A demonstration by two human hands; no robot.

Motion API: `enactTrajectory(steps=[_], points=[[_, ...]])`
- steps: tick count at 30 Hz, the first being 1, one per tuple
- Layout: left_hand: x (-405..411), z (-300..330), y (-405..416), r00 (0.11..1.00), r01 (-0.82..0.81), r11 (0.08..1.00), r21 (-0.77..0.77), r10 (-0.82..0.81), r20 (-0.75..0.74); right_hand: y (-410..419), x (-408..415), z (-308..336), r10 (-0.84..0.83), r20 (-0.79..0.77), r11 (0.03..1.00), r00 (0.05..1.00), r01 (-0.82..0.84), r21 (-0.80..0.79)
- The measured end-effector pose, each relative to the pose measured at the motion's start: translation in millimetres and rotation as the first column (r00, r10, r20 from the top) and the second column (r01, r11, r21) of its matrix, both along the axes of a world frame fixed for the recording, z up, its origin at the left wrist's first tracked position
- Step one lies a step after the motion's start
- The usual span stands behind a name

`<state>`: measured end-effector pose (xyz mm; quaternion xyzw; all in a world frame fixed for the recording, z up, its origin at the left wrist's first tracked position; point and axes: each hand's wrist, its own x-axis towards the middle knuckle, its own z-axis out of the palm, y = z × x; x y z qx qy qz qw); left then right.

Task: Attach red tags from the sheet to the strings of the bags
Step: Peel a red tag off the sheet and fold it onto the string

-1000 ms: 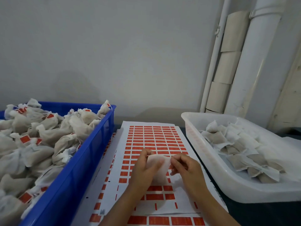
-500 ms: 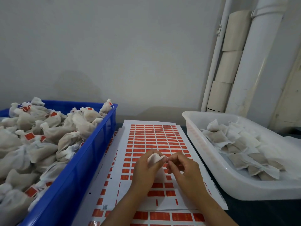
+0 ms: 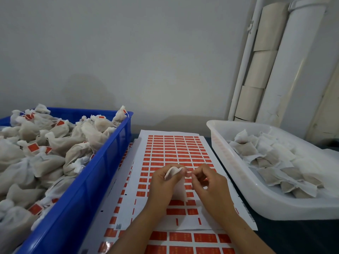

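Bag now bunched, fingers pinching

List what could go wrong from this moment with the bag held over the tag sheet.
1. The left hand holds the white fabric bag while the right hand pinches something tiny at its top; that small piece may slip free.
2. The bag hangs over the white sheet of red tags, hiding some tags.
3. Untagged bags in the white plastic tray could be mixed with those in the blue plastic crate.
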<state>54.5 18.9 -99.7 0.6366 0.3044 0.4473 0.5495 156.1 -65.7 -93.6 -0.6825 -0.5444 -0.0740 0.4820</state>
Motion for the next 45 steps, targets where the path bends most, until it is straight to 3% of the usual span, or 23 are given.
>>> enactTrajectory(steps=[11, 14, 18, 23, 28, 33, 38, 45], points=[[-4.5, 4.0, 7.1, 0.986, -0.160, 0.968, -0.193, 0.164, 0.006, -1.2, 10.4, 0.4, -0.077, -0.093, 0.996, 0.993, 0.072, -0.048], [-6.3, 5.6, 7.9, 0.988, -0.150, 0.973, -0.176, 0.155, 0.011, 0.5, 13.4, 0.8, -0.085, -0.129, 0.995, 0.988, 0.076, -0.068], [-12.3, 6.9, 11.2, 0.994, -0.088, 0.995, -0.036, 0.086, -0.068, -2.1, 19.9, -3.8, 0.002, -0.277, 0.990, 0.961, -0.041, -0.137], [-14.2, 8.1, 13.9, 0.986, -0.040, 0.999, 0.036, 0.046, -0.162, -1.4, 23.4, -6.5, 0.021, -0.264, 0.983, 0.964, -0.068, -0.171], [-22.9, 12.3, 22.8, 0.973, -0.044, 0.999, 0.006, 0.044, -0.228, -2.1, 29.2, -5.7, 0.068, -0.296, 0.974, 0.953, -0.127, -0.186], [-36.8, 17.9, 41.0, 0.966, -0.085, 0.993, -0.086, 0.062, -0.250, -3.8, 27.6, -5.4, 0.067, -0.289, 0.967, 0.955, -0.133, -0.217], [-53.3, 13.1, 60.5, 0.868, -0.147, 0.989, 0.008, 0.132, -0.479, -2.8, 0.2, -1.8, 0.149, -0.177, 0.932, 0.973, -0.198, -0.303], [-71.8, 14.0, 61.7, 0.797, -0.151, 0.986, 0.077, 0.167, -0.580, 6.0, -58.5, -12.7, 0.278, 0.023, 0.809, 0.960, -0.221, -0.544]])
